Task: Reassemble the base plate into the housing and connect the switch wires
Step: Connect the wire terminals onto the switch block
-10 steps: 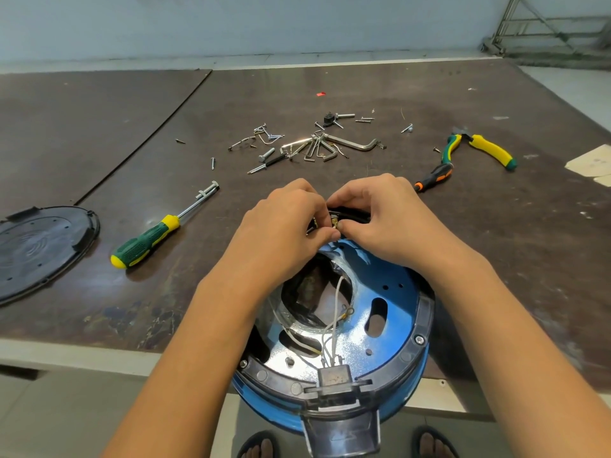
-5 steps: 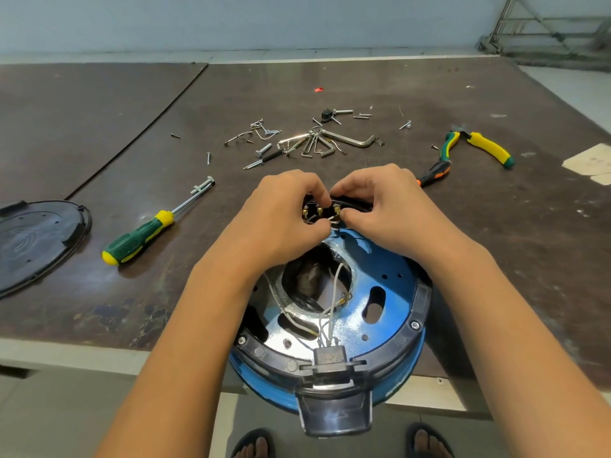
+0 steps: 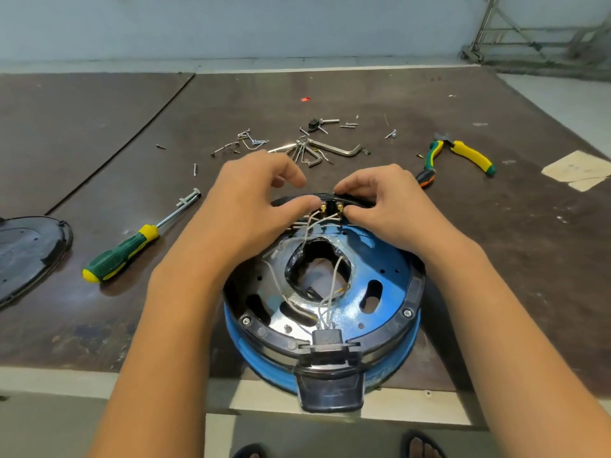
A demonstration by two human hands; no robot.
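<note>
Cover, black and round, lies at the far left of the surface, then a green-and-yellow screwdriver. Left hand, fingers curled, thumb pressing at the switch on the far rim of the blue housing. White wires run up to its brass terminals. Right hand pinches the switch from the right. Loose screws beyond, pliers far right.

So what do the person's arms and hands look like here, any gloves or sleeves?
Both are bare: no gloves, rings or watch on the left hand or right hand, and no sleeves on either forearm as far as the picture shows. Dark sandals show at the bottom edge.
</note>
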